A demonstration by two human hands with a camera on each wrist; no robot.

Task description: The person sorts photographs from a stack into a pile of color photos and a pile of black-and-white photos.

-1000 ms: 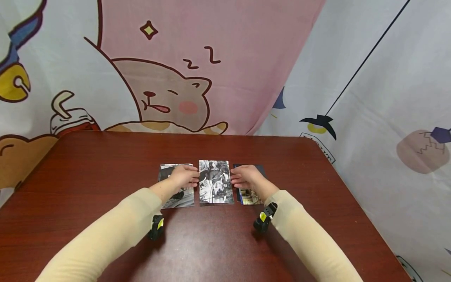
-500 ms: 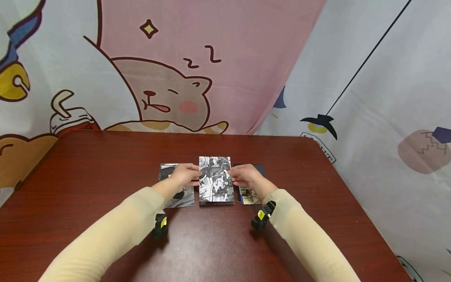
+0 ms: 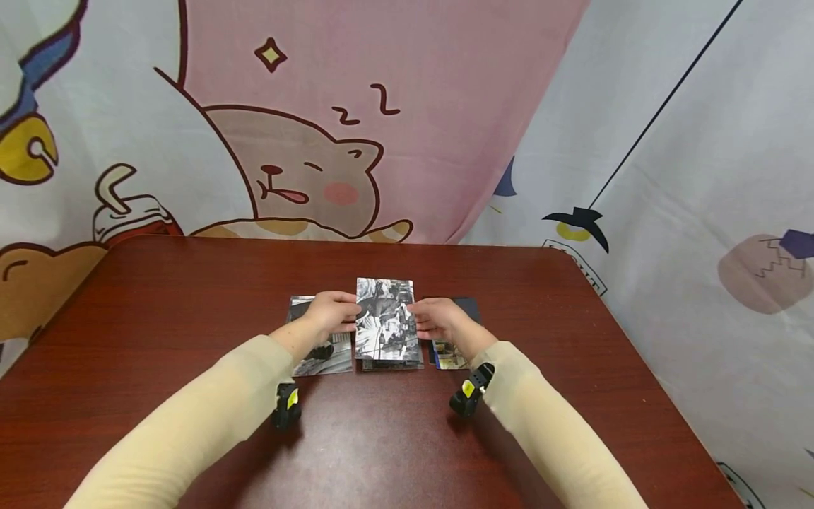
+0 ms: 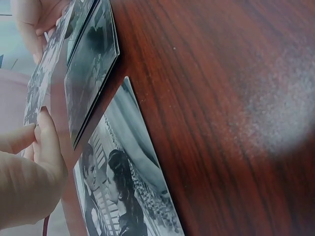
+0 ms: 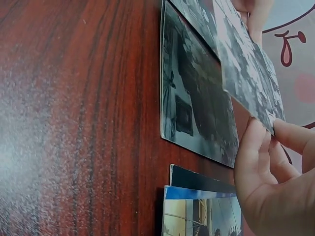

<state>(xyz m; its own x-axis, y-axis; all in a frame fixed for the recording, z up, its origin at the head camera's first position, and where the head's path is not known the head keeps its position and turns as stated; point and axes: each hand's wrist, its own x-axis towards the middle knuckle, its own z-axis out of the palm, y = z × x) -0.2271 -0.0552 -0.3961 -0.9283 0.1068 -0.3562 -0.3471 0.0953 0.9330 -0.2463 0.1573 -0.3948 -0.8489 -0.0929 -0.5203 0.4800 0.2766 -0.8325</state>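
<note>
The left hand (image 3: 329, 314) pinches the left edge of a black-and-white photo (image 3: 384, 322), its thumb on the near face. The right hand (image 3: 444, 319) pinches the right edge between thumb and fingers. The held photo thus sits between the 2 hands, directly right of the left hand and directly left of the right hand, with both grips partway along its sides and its far end reaching beyond the fingers. It is held up off the table (image 3: 381, 445) and tilted, its near edge lower in the head view.

Below it lies a dark photo (image 5: 189, 93), apart from the held photo in both wrist views; its near edge shows past the held photo.

Under and near the left hand lies another black-and-white photo (image 4: 123, 182), showing 2 people in profile, left of the dark photo. Under the right hand, to the right, a colour photo (image 5: 202, 216) with a blue strip along its edge overlaps a dark card (image 3: 469, 308).

Both arms wear cream sleeves (image 3: 184, 424). At the far side hangs a cloth (image 3: 458, 92) printed with a sleeping bear.
</note>
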